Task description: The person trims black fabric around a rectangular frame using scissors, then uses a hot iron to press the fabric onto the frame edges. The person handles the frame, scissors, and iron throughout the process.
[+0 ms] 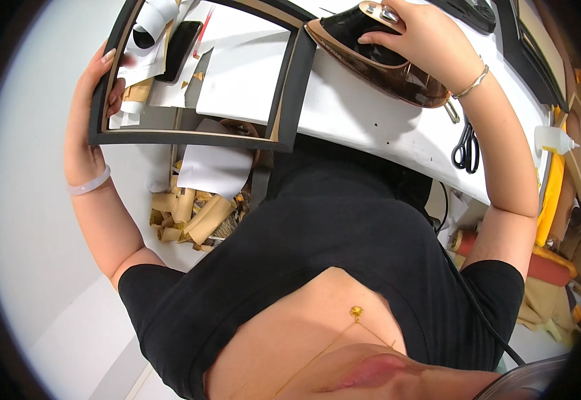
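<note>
My left hand (pixel 107 80) is closed around the left side of a black rectangular frame (pixel 190 138), which is held up over the table's left part. Its middle is open, and the table shows through it. In my right hand (pixel 414 33) is a clothes iron (pixel 384 73), black above with a copper-coloured lower body. The iron is tilted, its tip touching or very close to the frame's upper right corner. Seen through the frame are a dark phone-like slab (pixel 181 52), a white paper roll (pixel 154 20) and white sheets.
Black-handled scissors (pixel 466 148) lie on the white table (pixel 344 117) near its front edge. A small white bottle with a pointed nozzle (pixel 554 141) is at the right. Below the table's left side are tan scraps (pixel 200 217). Dark frame pieces (pixel 534 50) rest at the far right.
</note>
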Demonstrator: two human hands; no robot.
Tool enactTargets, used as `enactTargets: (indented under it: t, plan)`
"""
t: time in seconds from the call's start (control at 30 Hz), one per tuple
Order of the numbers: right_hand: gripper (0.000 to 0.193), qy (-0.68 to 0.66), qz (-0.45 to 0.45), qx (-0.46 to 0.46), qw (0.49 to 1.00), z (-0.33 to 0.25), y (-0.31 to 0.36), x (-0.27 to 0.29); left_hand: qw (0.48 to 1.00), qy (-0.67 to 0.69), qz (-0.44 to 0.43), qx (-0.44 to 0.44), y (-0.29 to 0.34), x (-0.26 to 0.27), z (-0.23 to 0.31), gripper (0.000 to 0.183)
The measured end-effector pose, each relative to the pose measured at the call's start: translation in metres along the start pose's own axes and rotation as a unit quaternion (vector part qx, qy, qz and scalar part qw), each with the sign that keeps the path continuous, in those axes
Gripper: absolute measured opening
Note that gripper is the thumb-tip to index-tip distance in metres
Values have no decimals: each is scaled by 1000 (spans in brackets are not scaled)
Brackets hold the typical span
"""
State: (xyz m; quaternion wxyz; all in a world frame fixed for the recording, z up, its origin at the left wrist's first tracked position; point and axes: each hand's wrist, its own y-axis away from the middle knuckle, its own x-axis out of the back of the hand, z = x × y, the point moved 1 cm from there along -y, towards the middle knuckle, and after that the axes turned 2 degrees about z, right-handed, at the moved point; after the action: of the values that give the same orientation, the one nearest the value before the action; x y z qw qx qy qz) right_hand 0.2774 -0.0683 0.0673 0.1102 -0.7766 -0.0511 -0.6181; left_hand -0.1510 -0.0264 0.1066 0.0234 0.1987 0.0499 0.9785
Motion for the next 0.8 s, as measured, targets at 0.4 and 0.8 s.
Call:
enactTargets:
  t: [0.4,0.8]
  plan:
    - [42,19,-38,33,999,-42,-19,-6,999,-18,31,29,7,-1,2,51]
    - [39,-80,18,68,994,-86,12,-12,995,-23,100,2,8,-12,1,46]
